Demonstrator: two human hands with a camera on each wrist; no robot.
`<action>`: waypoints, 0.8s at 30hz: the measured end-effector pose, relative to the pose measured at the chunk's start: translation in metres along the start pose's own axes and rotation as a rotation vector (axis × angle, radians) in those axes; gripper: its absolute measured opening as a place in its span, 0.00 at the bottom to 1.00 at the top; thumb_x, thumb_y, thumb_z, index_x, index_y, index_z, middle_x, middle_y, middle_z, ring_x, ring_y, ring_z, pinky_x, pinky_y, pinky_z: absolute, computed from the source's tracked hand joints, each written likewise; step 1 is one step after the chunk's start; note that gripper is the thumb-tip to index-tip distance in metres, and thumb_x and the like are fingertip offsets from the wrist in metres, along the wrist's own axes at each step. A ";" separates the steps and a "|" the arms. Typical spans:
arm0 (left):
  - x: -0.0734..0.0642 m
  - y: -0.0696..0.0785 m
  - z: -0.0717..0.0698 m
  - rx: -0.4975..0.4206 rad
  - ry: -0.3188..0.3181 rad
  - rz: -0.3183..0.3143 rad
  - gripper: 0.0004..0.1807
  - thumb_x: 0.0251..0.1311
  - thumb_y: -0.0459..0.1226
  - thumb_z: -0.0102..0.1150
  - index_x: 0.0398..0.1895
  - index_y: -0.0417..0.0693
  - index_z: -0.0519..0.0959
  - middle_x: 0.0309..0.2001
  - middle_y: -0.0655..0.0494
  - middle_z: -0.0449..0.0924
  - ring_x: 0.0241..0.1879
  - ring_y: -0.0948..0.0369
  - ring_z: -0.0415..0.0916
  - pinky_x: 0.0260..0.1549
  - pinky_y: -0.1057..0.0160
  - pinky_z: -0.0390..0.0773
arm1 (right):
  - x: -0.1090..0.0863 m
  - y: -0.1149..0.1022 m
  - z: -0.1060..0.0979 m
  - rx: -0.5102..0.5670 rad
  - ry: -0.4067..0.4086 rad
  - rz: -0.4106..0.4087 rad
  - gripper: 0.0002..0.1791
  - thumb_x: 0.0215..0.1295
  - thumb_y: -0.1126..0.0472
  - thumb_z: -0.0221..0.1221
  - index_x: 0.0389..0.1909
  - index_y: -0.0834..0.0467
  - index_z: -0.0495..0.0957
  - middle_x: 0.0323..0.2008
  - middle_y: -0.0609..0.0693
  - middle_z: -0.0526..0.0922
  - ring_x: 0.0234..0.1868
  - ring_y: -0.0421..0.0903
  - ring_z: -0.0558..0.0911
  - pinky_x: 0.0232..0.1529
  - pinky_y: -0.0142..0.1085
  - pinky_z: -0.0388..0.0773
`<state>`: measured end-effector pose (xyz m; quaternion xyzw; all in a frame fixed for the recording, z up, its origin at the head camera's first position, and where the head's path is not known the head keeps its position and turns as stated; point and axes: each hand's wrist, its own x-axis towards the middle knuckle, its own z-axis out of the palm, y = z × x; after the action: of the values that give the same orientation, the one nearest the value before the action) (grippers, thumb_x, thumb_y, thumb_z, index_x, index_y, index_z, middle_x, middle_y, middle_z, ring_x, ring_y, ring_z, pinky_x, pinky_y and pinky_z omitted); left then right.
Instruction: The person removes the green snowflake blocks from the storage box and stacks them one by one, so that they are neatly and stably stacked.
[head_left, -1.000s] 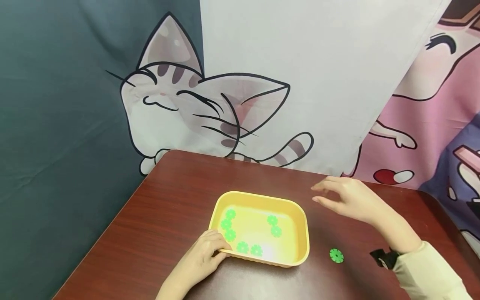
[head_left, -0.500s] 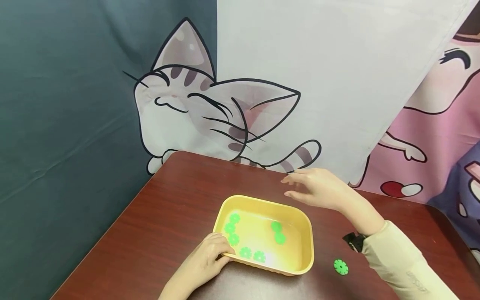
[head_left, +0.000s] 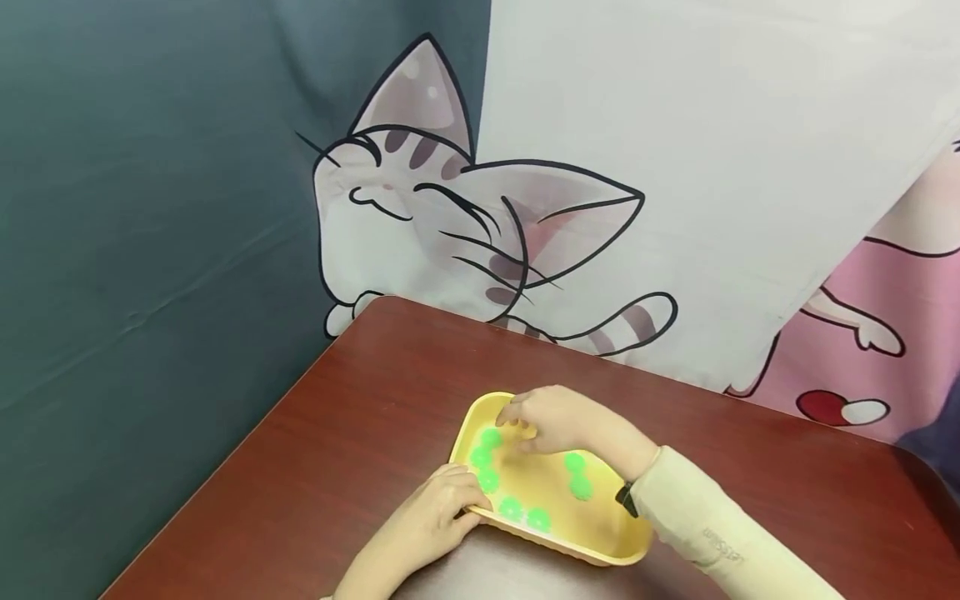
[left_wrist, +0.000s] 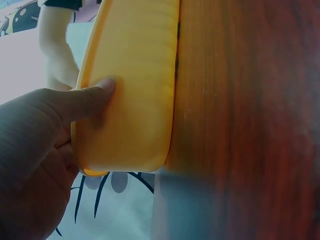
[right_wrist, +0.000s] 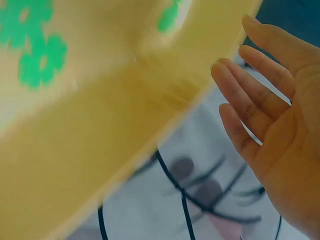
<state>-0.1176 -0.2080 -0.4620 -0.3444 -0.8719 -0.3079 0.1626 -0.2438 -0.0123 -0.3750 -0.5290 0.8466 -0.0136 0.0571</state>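
Note:
A yellow plastic tray rests on the table, holding several green flower-shaped discs along its left and front sides and toward the right. My left hand grips the tray's front left corner; in the left wrist view its thumb presses on the outer wall. Over the back left part of the tray hovers my right hand. The right wrist view shows that hand with relaxed, spread fingers, holding nothing, beside the tray wall.
The reddish-brown table extends around the tray. Behind it hangs a cloth printed with a cartoon cat, beside a dark teal cloth. My right sleeve covers the table to the right of the tray.
My right hand has moved left and from beyond the tray's right side to over it. The lone green disc on the table is out of sight now. My left hand stays on the rim.

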 end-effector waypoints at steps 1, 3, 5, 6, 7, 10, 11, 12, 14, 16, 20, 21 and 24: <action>0.000 0.000 0.001 0.005 0.001 0.008 0.04 0.49 0.34 0.66 0.28 0.54 0.83 0.30 0.69 0.78 0.36 0.70 0.72 0.45 0.71 0.72 | 0.003 -0.001 0.005 0.006 -0.015 -0.004 0.19 0.54 0.49 0.63 0.46 0.51 0.79 0.38 0.45 0.82 0.35 0.39 0.80 0.35 0.34 0.77; 0.001 0.000 0.003 0.017 0.008 0.028 0.03 0.49 0.35 0.65 0.27 0.54 0.83 0.29 0.68 0.78 0.35 0.71 0.72 0.45 0.71 0.72 | 0.006 -0.004 0.014 0.015 -0.037 -0.005 0.19 0.53 0.49 0.64 0.46 0.52 0.80 0.38 0.46 0.82 0.34 0.41 0.80 0.35 0.35 0.78; 0.001 0.000 0.003 0.024 0.012 0.039 0.02 0.50 0.36 0.65 0.27 0.54 0.83 0.28 0.68 0.78 0.35 0.71 0.72 0.45 0.72 0.71 | 0.008 -0.006 0.022 0.015 -0.053 0.007 0.20 0.52 0.49 0.65 0.45 0.51 0.80 0.38 0.46 0.81 0.35 0.41 0.80 0.36 0.35 0.78; 0.000 0.000 0.003 0.033 0.018 0.045 0.02 0.49 0.37 0.65 0.27 0.54 0.83 0.28 0.68 0.79 0.34 0.71 0.72 0.45 0.72 0.71 | 0.009 -0.006 0.025 0.015 -0.060 0.005 0.20 0.51 0.49 0.66 0.45 0.51 0.80 0.38 0.46 0.81 0.36 0.41 0.80 0.37 0.35 0.78; 0.000 0.000 0.003 0.041 0.025 0.051 0.02 0.49 0.37 0.65 0.27 0.53 0.83 0.28 0.68 0.79 0.34 0.71 0.72 0.45 0.71 0.71 | 0.011 -0.007 0.028 0.011 -0.065 -0.003 0.20 0.50 0.49 0.66 0.45 0.51 0.80 0.38 0.45 0.81 0.37 0.41 0.80 0.38 0.35 0.78; -0.001 -0.002 0.002 0.067 0.043 0.063 0.02 0.47 0.37 0.66 0.26 0.54 0.83 0.28 0.68 0.79 0.34 0.70 0.72 0.45 0.71 0.71 | 0.016 -0.010 0.037 0.016 -0.075 -0.047 0.20 0.48 0.51 0.68 0.44 0.50 0.81 0.37 0.44 0.81 0.37 0.38 0.79 0.38 0.32 0.77; -0.001 -0.003 0.002 0.075 0.047 0.067 0.03 0.47 0.37 0.66 0.26 0.54 0.83 0.28 0.68 0.79 0.34 0.70 0.72 0.45 0.71 0.71 | 0.018 -0.011 0.040 0.017 -0.080 -0.066 0.20 0.48 0.52 0.68 0.44 0.50 0.81 0.37 0.43 0.80 0.36 0.37 0.78 0.37 0.30 0.76; -0.002 -0.004 0.002 0.082 0.051 0.072 0.03 0.46 0.37 0.67 0.26 0.54 0.83 0.27 0.68 0.79 0.33 0.70 0.72 0.45 0.71 0.71 | 0.020 -0.012 0.044 0.021 -0.090 -0.082 0.20 0.47 0.53 0.69 0.44 0.49 0.81 0.37 0.42 0.80 0.35 0.36 0.77 0.36 0.29 0.76; -0.001 -0.004 0.001 0.089 0.050 0.083 0.04 0.45 0.37 0.67 0.26 0.54 0.84 0.27 0.68 0.79 0.33 0.70 0.72 0.44 0.71 0.71 | 0.021 -0.014 0.049 0.023 -0.100 -0.092 0.21 0.45 0.54 0.69 0.44 0.49 0.81 0.36 0.40 0.78 0.33 0.34 0.75 0.34 0.28 0.75; -0.001 -0.004 0.001 0.091 0.051 0.094 0.04 0.45 0.36 0.68 0.26 0.54 0.84 0.27 0.67 0.79 0.33 0.70 0.72 0.43 0.71 0.71 | 0.022 -0.016 0.054 0.020 -0.105 -0.096 0.22 0.45 0.53 0.70 0.45 0.48 0.81 0.35 0.39 0.77 0.31 0.33 0.73 0.32 0.27 0.74; -0.001 -0.004 0.001 0.081 0.053 0.090 0.03 0.45 0.37 0.68 0.26 0.53 0.84 0.28 0.67 0.79 0.33 0.70 0.73 0.43 0.73 0.71 | 0.024 -0.017 0.058 -0.001 -0.082 -0.108 0.20 0.45 0.55 0.70 0.43 0.47 0.82 0.34 0.38 0.76 0.32 0.33 0.74 0.33 0.26 0.74; -0.001 -0.004 0.001 0.078 0.056 0.088 0.03 0.45 0.37 0.68 0.26 0.53 0.84 0.28 0.67 0.80 0.33 0.70 0.73 0.43 0.74 0.71 | 0.024 -0.018 0.059 -0.006 -0.075 -0.114 0.19 0.46 0.55 0.70 0.43 0.47 0.82 0.34 0.38 0.76 0.32 0.33 0.75 0.34 0.26 0.75; -0.001 -0.005 0.001 0.077 0.067 0.095 0.03 0.45 0.38 0.67 0.26 0.54 0.84 0.28 0.67 0.79 0.33 0.71 0.73 0.42 0.75 0.70 | 0.024 -0.018 0.060 -0.024 -0.052 -0.153 0.16 0.48 0.55 0.69 0.41 0.48 0.82 0.35 0.39 0.77 0.35 0.34 0.77 0.38 0.26 0.76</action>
<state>-0.1203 -0.2104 -0.4653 -0.3684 -0.8598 -0.2775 0.2190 -0.2315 -0.0393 -0.4353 -0.5931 0.8019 0.0061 0.0713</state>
